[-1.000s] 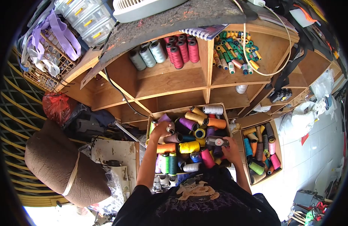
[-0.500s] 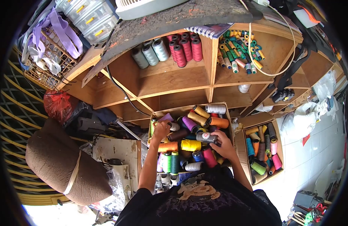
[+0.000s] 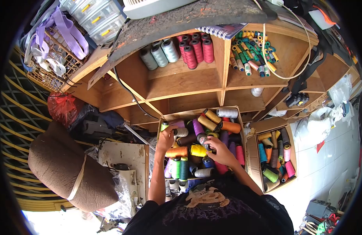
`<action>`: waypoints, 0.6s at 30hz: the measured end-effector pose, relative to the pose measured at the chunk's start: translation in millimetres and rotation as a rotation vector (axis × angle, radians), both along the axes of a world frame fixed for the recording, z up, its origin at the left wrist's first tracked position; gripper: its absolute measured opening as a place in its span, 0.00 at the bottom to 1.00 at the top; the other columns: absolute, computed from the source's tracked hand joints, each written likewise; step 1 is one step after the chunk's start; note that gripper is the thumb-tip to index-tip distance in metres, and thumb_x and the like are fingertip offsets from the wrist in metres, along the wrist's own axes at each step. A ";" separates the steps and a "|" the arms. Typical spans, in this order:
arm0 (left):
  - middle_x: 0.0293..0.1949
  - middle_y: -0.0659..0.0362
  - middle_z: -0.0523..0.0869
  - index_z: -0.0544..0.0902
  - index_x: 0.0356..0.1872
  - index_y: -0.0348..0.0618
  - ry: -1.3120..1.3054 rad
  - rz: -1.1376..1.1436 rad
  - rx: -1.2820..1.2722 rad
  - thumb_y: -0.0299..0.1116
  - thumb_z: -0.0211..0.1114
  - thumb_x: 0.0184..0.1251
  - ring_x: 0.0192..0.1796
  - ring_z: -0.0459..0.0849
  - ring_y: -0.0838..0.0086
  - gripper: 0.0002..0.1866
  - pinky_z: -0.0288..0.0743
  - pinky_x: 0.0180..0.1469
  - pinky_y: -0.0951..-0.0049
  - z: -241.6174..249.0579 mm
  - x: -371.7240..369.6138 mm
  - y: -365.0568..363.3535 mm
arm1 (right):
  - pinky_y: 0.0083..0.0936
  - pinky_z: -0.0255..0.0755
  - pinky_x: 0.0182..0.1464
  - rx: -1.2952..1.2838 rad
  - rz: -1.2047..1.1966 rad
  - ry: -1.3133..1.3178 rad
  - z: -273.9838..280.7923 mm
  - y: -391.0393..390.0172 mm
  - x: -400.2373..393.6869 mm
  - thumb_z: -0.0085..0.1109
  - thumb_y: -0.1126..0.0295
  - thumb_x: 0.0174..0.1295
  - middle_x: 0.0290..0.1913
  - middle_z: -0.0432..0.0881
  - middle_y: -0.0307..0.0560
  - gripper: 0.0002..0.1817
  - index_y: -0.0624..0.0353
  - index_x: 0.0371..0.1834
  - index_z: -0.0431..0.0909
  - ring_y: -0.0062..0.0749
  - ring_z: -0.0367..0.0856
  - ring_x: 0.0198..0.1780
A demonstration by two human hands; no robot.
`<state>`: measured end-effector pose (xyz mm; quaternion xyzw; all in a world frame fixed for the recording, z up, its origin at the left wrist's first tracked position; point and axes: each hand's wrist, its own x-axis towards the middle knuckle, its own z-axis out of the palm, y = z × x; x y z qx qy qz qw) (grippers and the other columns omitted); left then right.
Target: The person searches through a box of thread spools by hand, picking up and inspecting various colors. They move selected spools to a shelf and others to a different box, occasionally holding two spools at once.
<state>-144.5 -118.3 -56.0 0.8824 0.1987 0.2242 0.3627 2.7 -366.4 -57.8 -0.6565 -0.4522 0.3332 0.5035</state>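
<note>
An open cardboard box (image 3: 162,116) full of thread spools of many colours is in front of me. My right hand (image 3: 221,152) grips a dark thread spool (image 3: 203,139) with a round white-and-red label, tilted above the pile near a yellow spool (image 3: 198,150). My left hand (image 3: 165,140) is at the box's left side with its fingers curled. Beside those fingers lie a light grey spool (image 3: 181,132) and a lime-green spool (image 3: 164,125). What the left fingers hold, if anything, is hidden. An orange spool (image 3: 177,152) lies below that hand.
To the right stands a second cardboard box (image 3: 253,156) of spools. Behind, wooden shelves (image 3: 183,88) hold red spools (image 3: 196,53), pale spools (image 3: 159,56) and small green-and-yellow ones (image 3: 253,51). A brown padded form (image 3: 67,168) and a worn board (image 3: 122,156) are at left.
My right hand has moved left and slightly down with the dark spool, which has turned from lying sideways to a steeper tilt. Purple spools now show where it was. My left hand has barely moved.
</note>
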 end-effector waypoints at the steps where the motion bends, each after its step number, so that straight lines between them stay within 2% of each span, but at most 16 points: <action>1: 0.37 0.44 0.86 0.82 0.43 0.36 0.002 0.026 -0.036 0.16 0.53 0.60 0.41 0.86 0.53 0.14 0.79 0.44 0.65 4.2 -2.1 0.0 | 0.33 0.73 0.59 0.012 0.009 -0.064 -4.1 5.2 0.2 0.61 0.78 0.56 0.64 0.65 0.56 0.21 0.62 0.56 0.72 0.44 0.73 0.61; 2: 0.38 0.46 0.86 0.83 0.44 0.37 -0.026 0.023 -0.041 0.17 0.54 0.61 0.40 0.87 0.55 0.13 0.79 0.44 0.66 6.0 -5.2 2.6 | 0.34 0.74 0.58 0.024 0.020 -0.128 -5.8 9.8 -0.1 0.60 0.77 0.57 0.64 0.65 0.57 0.21 0.62 0.56 0.72 0.45 0.73 0.61; 5: 0.35 0.48 0.86 0.82 0.47 0.37 0.061 0.077 -0.099 0.17 0.53 0.63 0.36 0.86 0.72 0.15 0.77 0.41 0.74 32.8 -14.1 -4.0 | 0.38 0.66 0.62 0.045 -0.055 -0.170 9.9 19.6 -0.7 0.62 0.75 0.54 0.55 0.73 0.61 0.19 0.62 0.50 0.72 0.55 0.71 0.61; 6: 0.38 0.47 0.87 0.83 0.48 0.40 0.073 0.090 -0.154 0.18 0.53 0.64 0.40 0.88 0.66 0.15 0.79 0.45 0.71 41.4 -15.5 -6.1 | 0.40 0.67 0.60 0.025 -0.050 -0.218 8.7 22.3 0.2 0.62 0.74 0.54 0.54 0.73 0.60 0.19 0.62 0.50 0.71 0.54 0.71 0.60; 8: 0.41 0.48 0.87 0.83 0.48 0.39 0.157 0.103 -0.240 0.18 0.52 0.64 0.41 0.87 0.72 0.15 0.78 0.45 0.73 55.6 -20.8 -8.4 | 0.44 0.69 0.58 -0.014 -0.042 -0.317 5.0 28.7 2.8 0.63 0.71 0.55 0.52 0.74 0.58 0.20 0.61 0.50 0.71 0.53 0.73 0.57; 9: 0.43 0.49 0.87 0.83 0.48 0.39 0.198 0.109 -0.283 0.18 0.52 0.64 0.42 0.86 0.75 0.16 0.78 0.45 0.75 58.6 -23.5 -8.4 | 0.43 0.69 0.57 -0.154 -0.034 -0.361 10.2 32.5 3.2 0.63 0.69 0.54 0.52 0.74 0.58 0.22 0.61 0.52 0.70 0.53 0.74 0.57; 11: 0.48 0.49 0.86 0.84 0.48 0.38 0.053 0.048 -0.410 0.17 0.52 0.63 0.45 0.83 0.77 0.16 0.77 0.46 0.76 50.9 -28.4 -7.2 | 0.42 0.71 0.56 -0.440 -0.014 -0.449 25.1 39.2 0.8 0.64 0.66 0.54 0.53 0.74 0.57 0.25 0.60 0.55 0.70 0.53 0.75 0.55; 14: 0.55 0.49 0.82 0.84 0.49 0.37 -0.062 -0.034 -0.593 0.17 0.53 0.64 0.52 0.80 0.75 0.16 0.75 0.50 0.77 49.1 -34.7 -7.5 | 0.41 0.70 0.57 -0.461 -0.020 -0.539 51.5 46.2 -5.1 0.66 0.62 0.53 0.51 0.75 0.56 0.28 0.60 0.56 0.69 0.49 0.76 0.53; 16: 0.60 0.49 0.78 0.84 0.49 0.37 -0.098 -0.066 -0.780 0.19 0.55 0.67 0.58 0.77 0.72 0.13 0.72 0.55 0.76 57.0 -36.7 -12.1 | 0.40 0.70 0.56 -0.259 -0.069 -0.590 44.6 45.9 -10.9 0.66 0.61 0.53 0.51 0.76 0.55 0.29 0.60 0.57 0.69 0.49 0.77 0.53; 17: 0.59 0.49 0.79 0.83 0.49 0.36 -0.107 -0.079 -0.810 0.19 0.55 0.67 0.57 0.78 0.72 0.13 0.72 0.56 0.75 59.2 -36.1 -13.9 | 0.40 0.70 0.56 -0.158 -0.095 -0.615 40.4 46.2 -12.2 0.67 0.61 0.54 0.51 0.76 0.55 0.29 0.61 0.57 0.69 0.48 0.77 0.53; 18: 0.58 0.49 0.80 0.82 0.50 0.35 -0.116 -0.091 -0.840 0.18 0.55 0.67 0.57 0.79 0.72 0.14 0.72 0.58 0.74 60.5 -36.1 -15.4 | 0.40 0.71 0.56 -0.087 -0.077 -0.533 36.9 47.4 -11.6 0.67 0.61 0.54 0.51 0.76 0.56 0.29 0.61 0.57 0.69 0.49 0.77 0.52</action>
